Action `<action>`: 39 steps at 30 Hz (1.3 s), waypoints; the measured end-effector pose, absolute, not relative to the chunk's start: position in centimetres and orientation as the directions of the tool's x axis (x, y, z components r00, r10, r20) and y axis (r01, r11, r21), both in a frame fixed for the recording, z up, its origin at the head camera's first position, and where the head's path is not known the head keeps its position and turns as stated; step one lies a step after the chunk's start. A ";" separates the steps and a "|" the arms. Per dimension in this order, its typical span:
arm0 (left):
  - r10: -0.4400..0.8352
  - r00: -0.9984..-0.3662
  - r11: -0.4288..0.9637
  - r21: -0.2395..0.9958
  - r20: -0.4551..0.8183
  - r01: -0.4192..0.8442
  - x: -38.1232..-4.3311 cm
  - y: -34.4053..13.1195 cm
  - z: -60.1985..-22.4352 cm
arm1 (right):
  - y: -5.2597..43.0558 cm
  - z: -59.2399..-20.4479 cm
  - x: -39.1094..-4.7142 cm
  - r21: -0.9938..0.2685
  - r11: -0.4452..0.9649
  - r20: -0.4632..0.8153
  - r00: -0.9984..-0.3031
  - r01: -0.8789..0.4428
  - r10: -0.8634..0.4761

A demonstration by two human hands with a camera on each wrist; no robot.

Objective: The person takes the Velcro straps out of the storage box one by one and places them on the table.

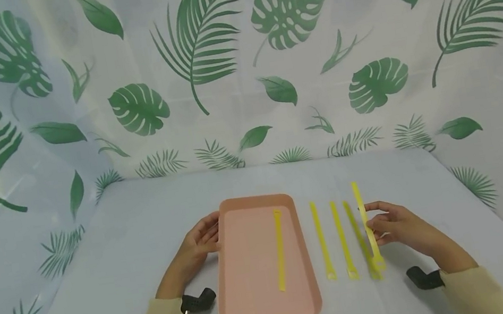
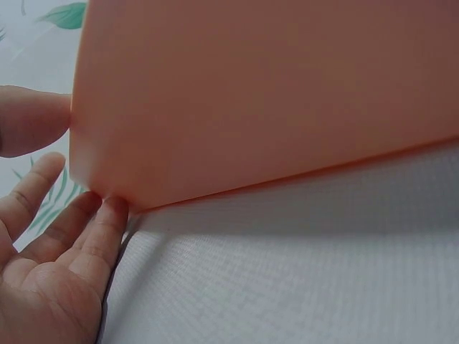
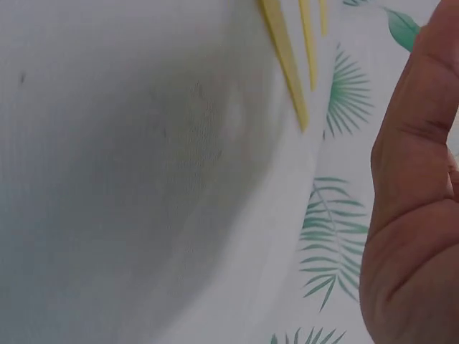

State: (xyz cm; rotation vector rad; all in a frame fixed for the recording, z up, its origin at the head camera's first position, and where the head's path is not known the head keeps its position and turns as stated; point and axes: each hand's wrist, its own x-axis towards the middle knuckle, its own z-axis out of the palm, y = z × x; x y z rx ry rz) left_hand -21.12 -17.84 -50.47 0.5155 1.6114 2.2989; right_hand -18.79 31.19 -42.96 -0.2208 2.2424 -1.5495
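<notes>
A shallow pink-orange tray [image 1: 247,265] lies on the table with one flat yellow plastic strap [image 1: 280,252] inside, near its right wall. My left hand [image 1: 193,245] rests against the tray's left side; in the left wrist view its thumb and fingertips [image 2: 113,211] touch the outer wall and lower edge. To the right of the tray, my right hand [image 1: 403,224] pinches another yellow strap [image 1: 361,206] between thumb and fingers, its wider holed end toward me. Three similar straps lie beside the tray: one strap [image 1: 321,238], a middle strap [image 1: 342,238], and a strap [image 1: 354,220] partly overlapped by the held one.
A pale cloth covers the table [image 1: 156,197]. Behind and at both sides hangs a white curtain [image 1: 236,116] printed with green leaves. Black wrist mounts [image 1: 199,300] sit at both sleeve cuffs. In the right wrist view, strap ends [image 3: 285,64] show at the top.
</notes>
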 end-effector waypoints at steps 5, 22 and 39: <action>0.423 -0.898 -0.323 0.946 0.122 -0.024 -21.2 -17.9 -50.4 | 32.1 -43.1 -19.3 -0.910 0.383 -0.308 -0.878 0.160 -0.365; 0.428 -0.896 -0.319 0.947 0.118 -0.028 -21.0 -17.9 -50.2 | 33.1 -44.6 -19.6 -0.823 0.477 -0.464 -0.849 0.308 -0.253; 0.424 -0.899 -0.324 0.945 0.109 -0.038 -21.1 -17.9 -50.3 | 31.6 -44.8 -19.3 -0.736 0.597 -0.470 -0.875 0.318 -0.113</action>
